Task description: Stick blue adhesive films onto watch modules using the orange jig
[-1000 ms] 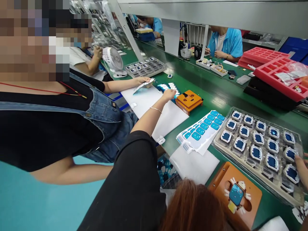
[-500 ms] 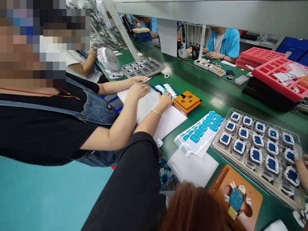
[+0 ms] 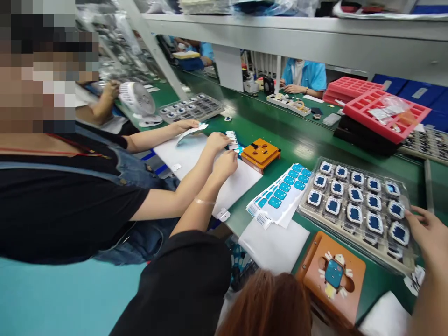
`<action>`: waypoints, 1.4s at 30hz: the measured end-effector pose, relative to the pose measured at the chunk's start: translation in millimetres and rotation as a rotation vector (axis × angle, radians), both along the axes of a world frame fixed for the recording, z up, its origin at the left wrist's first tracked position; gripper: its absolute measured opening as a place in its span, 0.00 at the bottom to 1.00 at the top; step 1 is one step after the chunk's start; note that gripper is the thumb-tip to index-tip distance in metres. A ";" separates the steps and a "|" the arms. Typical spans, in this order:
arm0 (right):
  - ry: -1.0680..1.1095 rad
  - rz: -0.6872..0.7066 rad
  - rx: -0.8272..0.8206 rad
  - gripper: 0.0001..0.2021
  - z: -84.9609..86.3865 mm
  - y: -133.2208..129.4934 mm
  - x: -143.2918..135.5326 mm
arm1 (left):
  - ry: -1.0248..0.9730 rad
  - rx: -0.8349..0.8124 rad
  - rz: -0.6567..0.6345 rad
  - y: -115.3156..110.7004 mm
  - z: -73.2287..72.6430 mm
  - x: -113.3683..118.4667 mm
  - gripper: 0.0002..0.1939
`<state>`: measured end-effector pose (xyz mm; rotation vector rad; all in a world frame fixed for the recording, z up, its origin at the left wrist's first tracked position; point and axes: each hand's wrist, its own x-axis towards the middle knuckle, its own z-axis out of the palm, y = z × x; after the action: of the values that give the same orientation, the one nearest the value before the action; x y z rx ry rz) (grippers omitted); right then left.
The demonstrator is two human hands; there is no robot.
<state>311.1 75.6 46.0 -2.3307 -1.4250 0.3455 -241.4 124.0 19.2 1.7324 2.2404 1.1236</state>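
Note:
My left hand (image 3: 224,166), with a bracelet at the wrist, reaches over white paper (image 3: 245,179) on the left. Its fingers are curled; whatever they may hold is hidden. Close by are small blue-and-white sticker pieces (image 3: 232,138), a co-worker's hand (image 3: 217,141) and an orange fixture (image 3: 261,151). The co-worker's other hand holds up a thin sheet (image 3: 192,132). At the right, my right hand (image 3: 429,233) rests its outstretched fingers against the edge of a clear plastic tray (image 3: 402,265). White-framed parts with dark blue faces (image 3: 354,213) fill its pockets.
Sheets of blue stickers (image 3: 280,193) lie beside the tray, above a white foam sheet (image 3: 276,245). A second orange fixture (image 3: 357,291) carries a blue piece (image 3: 333,273). Red trays (image 3: 378,109) stack at the back right. A white fan (image 3: 137,100) stands far left.
My view has shifted and turned to the right. My left hand has drawn back from the sticker pieces and its fingers have curled. More of my right hand shows at the tray.

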 end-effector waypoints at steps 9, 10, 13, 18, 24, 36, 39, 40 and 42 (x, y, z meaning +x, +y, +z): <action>0.042 0.017 0.086 0.21 24.0 -45.2 21.3 | 0.043 0.469 -0.949 -79.9 43.4 143.7 0.20; 0.048 0.019 0.060 0.20 23.4 -54.6 28.6 | 0.029 0.488 -1.036 -79.6 44.4 163.5 0.20; 0.045 0.001 -0.082 0.13 13.4 -84.1 44.8 | 0.008 0.581 -1.134 -74.4 33.1 212.8 0.15; 0.052 -0.044 -0.286 0.16 -20.8 -107.4 50.4 | 0.137 0.878 -1.048 -70.2 -1.4 237.8 0.16; 0.029 -0.072 -0.347 0.17 -43.3 -94.6 49.4 | 0.200 0.976 -1.040 -75.0 -10.2 229.8 0.15; -0.013 -0.057 -0.357 0.23 -36.4 -88.9 48.6 | 0.151 0.867 -1.157 -77.8 -15.5 231.0 0.20; 0.010 -0.061 -0.354 0.20 -35.1 -90.4 47.8 | 0.154 0.876 -1.167 -77.6 -15.4 232.3 0.19; 0.020 -0.063 -0.353 0.20 -34.9 -90.6 47.9 | 0.157 0.891 -1.168 -77.4 -15.3 232.9 0.17; 0.038 -0.071 -0.347 0.21 -34.9 -90.6 48.3 | 0.168 0.928 -1.170 -76.9 -15.1 234.2 0.12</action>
<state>359.4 -15.0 11.1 -2.6213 -1.3490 0.6581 -7.2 47.1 4.1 2.7981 0.2717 1.6735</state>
